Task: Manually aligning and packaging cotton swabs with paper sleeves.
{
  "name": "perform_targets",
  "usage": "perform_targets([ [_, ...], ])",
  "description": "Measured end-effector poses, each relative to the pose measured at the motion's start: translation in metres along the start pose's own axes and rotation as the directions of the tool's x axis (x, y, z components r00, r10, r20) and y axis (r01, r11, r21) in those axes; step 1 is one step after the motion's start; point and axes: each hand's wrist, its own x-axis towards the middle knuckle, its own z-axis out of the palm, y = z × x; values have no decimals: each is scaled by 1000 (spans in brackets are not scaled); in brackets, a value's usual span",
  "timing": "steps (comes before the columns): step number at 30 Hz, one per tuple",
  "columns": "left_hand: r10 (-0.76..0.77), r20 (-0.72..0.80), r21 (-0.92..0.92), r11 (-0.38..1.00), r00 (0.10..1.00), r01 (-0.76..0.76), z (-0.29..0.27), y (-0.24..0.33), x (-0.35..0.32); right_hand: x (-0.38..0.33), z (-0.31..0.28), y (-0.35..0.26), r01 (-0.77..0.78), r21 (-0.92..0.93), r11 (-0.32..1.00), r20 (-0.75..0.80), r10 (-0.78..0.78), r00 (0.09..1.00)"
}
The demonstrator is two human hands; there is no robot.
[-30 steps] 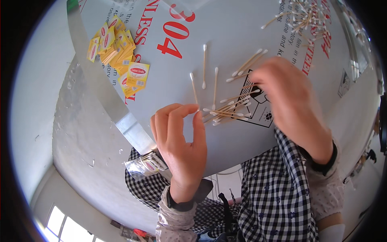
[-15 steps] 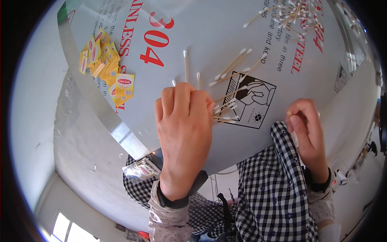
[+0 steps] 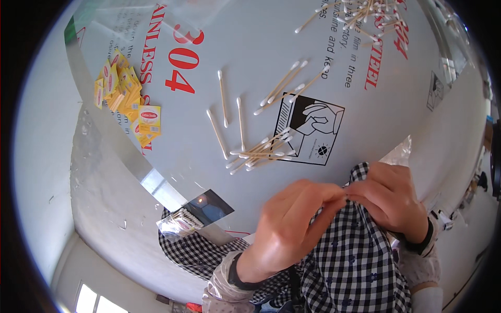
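My left hand (image 3: 297, 224) and my right hand (image 3: 389, 198) meet at the fingertips above the checked cloth over my lap. A clear plastic bag (image 3: 401, 152) sticks out behind my right hand, which is closed on it. The fingers of my left hand are pinched together at the right fingertips; whatever lies between them is too small or hidden. Beyond the hands, a loose bunch of cotton swabs (image 3: 263, 154) lies crosswise on the grey table (image 3: 209, 172). Single swabs (image 3: 223, 99) lie to the far side of that bunch.
Yellow printed cards (image 3: 125, 86) are heaped at the left. A larger pile of cotton swabs (image 3: 370, 15) lies at the far right. At the near left table edge rests a clear packet of swabs (image 3: 180, 223). Black-and-white checked cloth (image 3: 349, 250) covers my lap.
My left hand has left the swabs on the table and moved right and nearer, to my right hand. More of the clear bag shows. The swab bunch now lies uncovered.
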Motion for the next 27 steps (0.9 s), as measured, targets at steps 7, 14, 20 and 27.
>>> perform_targets([
  [7, -87, -20, -1, 996, 996, 87, -3, -7, -21, -75, -9, 48, -428, -109, 897, 15, 432, 902],
  [14, -98, -491, 470, 807, 865, 359, -60, -28, -8, -106, -29, 86, -457, -398, 795, -70, 470, 880],
  [20, -87, -490, 549, 742, 867, 385, -57, -41, 19, 48, -8, 29, -37, -279, 960, -164, -10, 986],
  [27, -164, -494, 483, 765, 854, 426, -48, -35, 18, 131, 15, 56, 325, -196, 925, -140, -355, 924],
])
